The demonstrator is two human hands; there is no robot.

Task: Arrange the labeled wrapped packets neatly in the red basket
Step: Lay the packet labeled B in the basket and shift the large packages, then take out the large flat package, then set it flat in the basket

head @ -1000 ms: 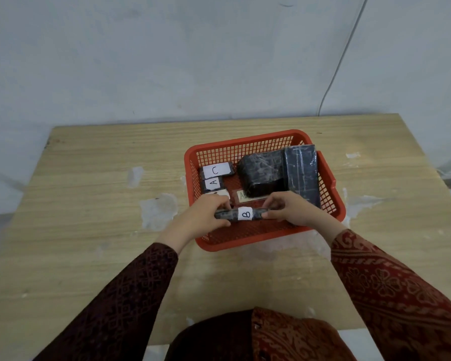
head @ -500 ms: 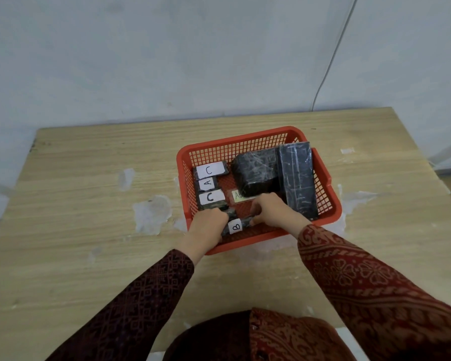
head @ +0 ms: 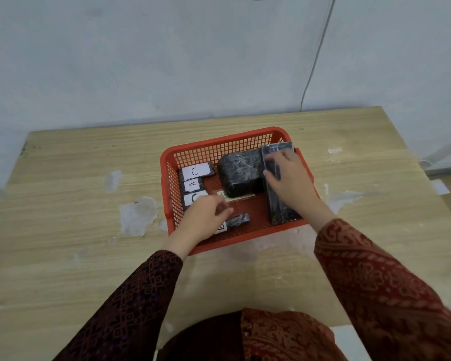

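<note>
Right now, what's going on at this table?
A person is sorting black wrapped packets in a red basket on a wooden table. The left hand rests over the small B packet near the front wall. The right hand lies on the long packet along the right side. Small C and A packets line the left wall.

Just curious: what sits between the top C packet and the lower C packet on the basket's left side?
The A packet lies between the top C packet and lower C packet, seen from the head camera.
</note>
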